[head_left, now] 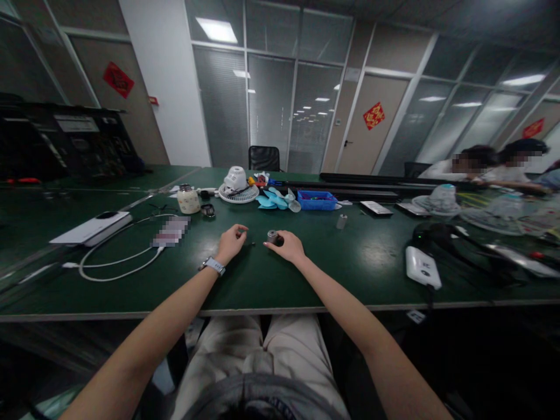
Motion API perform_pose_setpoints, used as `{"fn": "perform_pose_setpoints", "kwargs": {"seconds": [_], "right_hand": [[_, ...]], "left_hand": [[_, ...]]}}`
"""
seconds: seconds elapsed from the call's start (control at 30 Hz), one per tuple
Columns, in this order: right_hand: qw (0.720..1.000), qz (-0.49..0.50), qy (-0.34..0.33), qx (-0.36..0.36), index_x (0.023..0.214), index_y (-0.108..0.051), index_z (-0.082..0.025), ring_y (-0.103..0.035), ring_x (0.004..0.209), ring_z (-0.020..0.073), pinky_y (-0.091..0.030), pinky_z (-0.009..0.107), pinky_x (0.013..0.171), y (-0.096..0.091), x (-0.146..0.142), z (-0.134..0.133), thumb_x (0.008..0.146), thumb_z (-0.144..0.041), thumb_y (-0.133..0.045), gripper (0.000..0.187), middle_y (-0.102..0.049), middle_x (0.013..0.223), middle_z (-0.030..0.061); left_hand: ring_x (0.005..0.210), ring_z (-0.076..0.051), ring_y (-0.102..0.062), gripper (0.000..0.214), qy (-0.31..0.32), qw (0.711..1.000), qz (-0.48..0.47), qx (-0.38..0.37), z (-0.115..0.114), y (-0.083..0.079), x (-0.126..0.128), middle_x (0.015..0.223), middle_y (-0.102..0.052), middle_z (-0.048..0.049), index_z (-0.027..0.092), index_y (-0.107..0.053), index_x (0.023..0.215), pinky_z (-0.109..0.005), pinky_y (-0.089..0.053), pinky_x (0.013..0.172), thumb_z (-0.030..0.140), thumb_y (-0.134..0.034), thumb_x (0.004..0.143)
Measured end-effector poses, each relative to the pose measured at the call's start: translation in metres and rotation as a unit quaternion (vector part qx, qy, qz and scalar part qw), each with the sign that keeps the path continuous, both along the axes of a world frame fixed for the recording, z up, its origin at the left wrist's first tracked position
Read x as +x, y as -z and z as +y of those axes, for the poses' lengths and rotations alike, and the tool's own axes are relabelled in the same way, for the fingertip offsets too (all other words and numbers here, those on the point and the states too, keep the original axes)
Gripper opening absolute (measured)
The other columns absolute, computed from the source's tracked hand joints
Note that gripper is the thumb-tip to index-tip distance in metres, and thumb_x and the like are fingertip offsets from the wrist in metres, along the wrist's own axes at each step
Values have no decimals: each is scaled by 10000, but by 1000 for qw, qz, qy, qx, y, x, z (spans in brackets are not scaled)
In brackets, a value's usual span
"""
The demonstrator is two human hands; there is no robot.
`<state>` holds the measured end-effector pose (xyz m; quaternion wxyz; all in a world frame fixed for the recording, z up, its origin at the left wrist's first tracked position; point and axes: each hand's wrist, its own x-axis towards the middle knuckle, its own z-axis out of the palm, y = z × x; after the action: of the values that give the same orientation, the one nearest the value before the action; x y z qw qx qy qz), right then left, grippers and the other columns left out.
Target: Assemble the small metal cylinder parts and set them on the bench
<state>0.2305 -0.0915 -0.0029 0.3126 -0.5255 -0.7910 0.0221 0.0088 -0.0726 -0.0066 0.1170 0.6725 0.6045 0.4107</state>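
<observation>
My right hand [289, 246] is closed around a small grey metal cylinder [272, 236], which stands upright with its round top showing. To its left, my left hand [231, 242] hovers low over the green table with curled fingers; thumb and forefinger look slightly apart, and I make out nothing between them. Between the hands lies a tiny dark piece [252, 244], too small to name. A second small silvery cylinder [342, 221] stands farther off to the right.
Toward the back are a white fan [238, 186], light-blue fan blades [275, 200] and a blue basket [317, 201]. A jar [188, 199], white cable [109, 279] and white box [91, 228] lie left. A white power bank [422, 267] sits right, with other people beyond.
</observation>
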Motion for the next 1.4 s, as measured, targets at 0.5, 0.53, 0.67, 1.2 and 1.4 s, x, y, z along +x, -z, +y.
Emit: {"fn": "perform_pose_setpoints", "kwargs": {"seconds": [0.5, 0.53, 0.67, 1.2, 1.4], "right_hand": [[967, 52, 227, -102, 944, -709, -229, -647, 862, 212, -468, 276, 714, -9, 139, 32, 720, -511, -650, 365, -710, 937, 51], [952, 67, 279, -104, 971, -709, -228, -649, 882, 223, -473, 286, 724, -7, 154, 33, 718, -492, -648, 370, -709, 955, 63], [890, 137, 427, -81, 1030, -700, -210, -651, 913, 251, -487, 319, 749, 0, 194, 35, 712, -439, -645, 396, -701, 999, 111], [944, 79, 285, 144, 1344, -431, -144, -487, 1123, 260, -389, 378, 939, -14, 106, 15, 877, -339, -489, 510, -484, 1208, 157], [996, -50, -50, -55, 1213, -625, -335, -575, 782, 153, -435, 258, 704, 4, -16, 11, 826, -652, -511, 513, -582, 931, 29]], "left_hand": [[584, -147, -560, 236, 4, 1000, 12, 7, -1, 0, -2, 628, -615, 9, 199, -667, 958, -240, -369, 567, 280, -520, 792], [582, -147, -559, 234, 5, 1000, 12, 8, 0, 0, -2, 622, -611, 10, 202, -668, 953, -240, -369, 566, 281, -519, 791], [577, -148, -560, 233, 2, 1000, 7, 6, 1, 2, -3, 611, -608, 14, 208, -669, 946, -243, -371, 563, 287, -509, 795], [600, -165, -582, 257, -54, 998, 4, 10, -1, -3, -1, 655, -641, -9, 200, -647, 1009, -254, -376, 575, 295, -475, 843], [652, -180, -616, 236, -64, 998, 3, -7, -2, -2, -2, 677, -661, -17, 204, -641, 1000, -257, -400, 607, 271, -508, 817]]}}
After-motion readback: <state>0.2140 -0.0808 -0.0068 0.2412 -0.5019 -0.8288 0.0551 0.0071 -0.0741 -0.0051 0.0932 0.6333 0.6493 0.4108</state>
